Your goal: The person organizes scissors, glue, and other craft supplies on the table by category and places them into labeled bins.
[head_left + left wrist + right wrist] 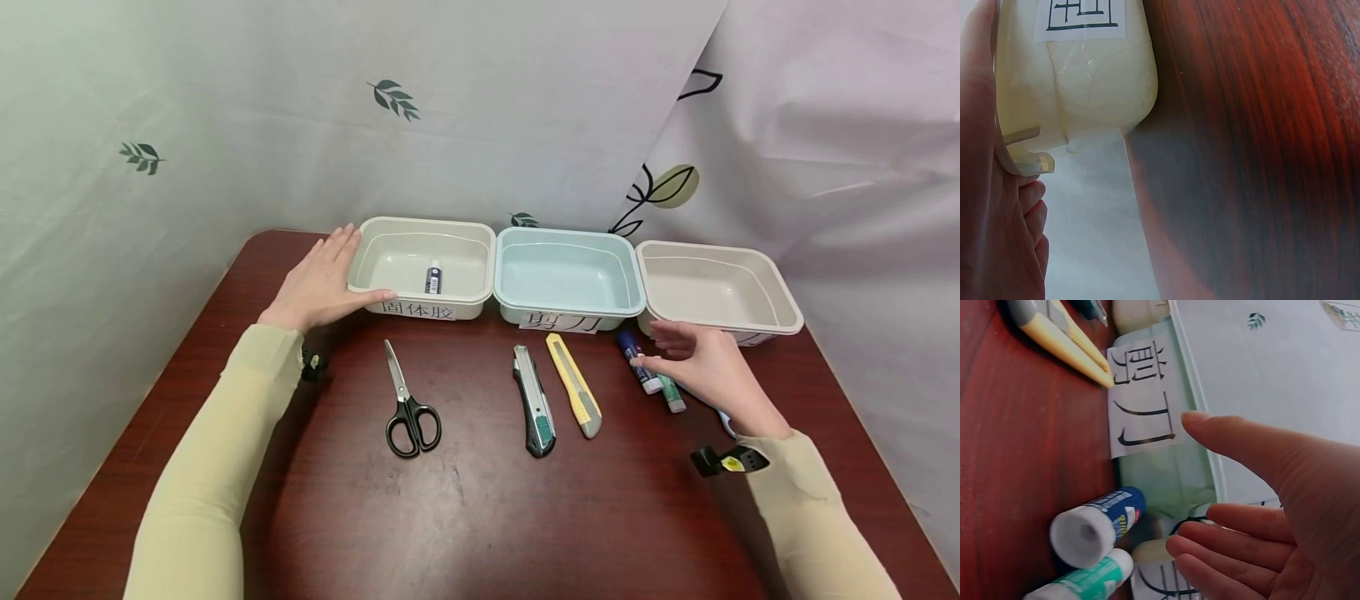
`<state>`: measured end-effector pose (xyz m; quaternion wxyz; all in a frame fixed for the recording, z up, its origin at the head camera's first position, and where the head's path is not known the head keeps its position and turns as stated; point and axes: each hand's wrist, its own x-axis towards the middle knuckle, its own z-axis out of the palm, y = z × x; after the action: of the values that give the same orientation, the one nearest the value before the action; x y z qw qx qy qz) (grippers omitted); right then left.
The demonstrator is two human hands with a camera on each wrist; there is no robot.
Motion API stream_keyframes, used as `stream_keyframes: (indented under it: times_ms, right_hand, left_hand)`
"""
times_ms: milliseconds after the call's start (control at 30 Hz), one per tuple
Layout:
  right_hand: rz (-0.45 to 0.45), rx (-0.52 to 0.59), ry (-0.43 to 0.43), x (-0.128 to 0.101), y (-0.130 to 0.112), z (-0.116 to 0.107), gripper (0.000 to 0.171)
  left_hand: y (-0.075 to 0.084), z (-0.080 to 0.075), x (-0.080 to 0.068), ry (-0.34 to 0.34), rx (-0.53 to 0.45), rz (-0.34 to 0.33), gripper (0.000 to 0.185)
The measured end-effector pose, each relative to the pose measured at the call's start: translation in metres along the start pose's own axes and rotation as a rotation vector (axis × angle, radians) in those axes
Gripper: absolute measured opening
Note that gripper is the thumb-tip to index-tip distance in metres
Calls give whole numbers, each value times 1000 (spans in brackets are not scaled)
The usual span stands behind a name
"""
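Observation:
My left hand (324,282) lies flat against the left side of a cream bin (420,223), thumb along its front rim; the left wrist view shows the hand (997,237) against the bin wall (1085,81). A small glue stick (433,277) lies inside that bin. My right hand (678,352) hovers with relaxed, straight fingers just above a blue glue stick (637,360) and a green glue stick (671,393), holding nothing. In the right wrist view the hand (1260,506) is just right of both sticks (1100,525) (1085,581).
A pale blue bin (567,234) and a second cream bin (712,248) stand in the row, both labelled. On the dark red table (480,500) lie black scissors (408,404), a green-and-silver utility knife (534,400) and a yellow one (573,385). Curtains close in behind.

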<state>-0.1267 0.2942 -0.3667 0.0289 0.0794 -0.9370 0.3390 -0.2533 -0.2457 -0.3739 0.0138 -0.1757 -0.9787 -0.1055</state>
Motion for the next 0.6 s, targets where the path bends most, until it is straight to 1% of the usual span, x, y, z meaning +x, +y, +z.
stream_keyframes:
  times_ms: [200,433,600]
  right_hand:
    - [-11,-35,-5,-1,6,5,67]
    - [5,-9,-12,-4,8,10,68]
    - [8,-17,-23,-4,8,13,65]
  left_hand:
    - [0,0,-1,-1,-10,0,119]
    - [0,1,-1,-2,-14,-1,119]
    - [-1,1,0,-1,-10,-2,119]
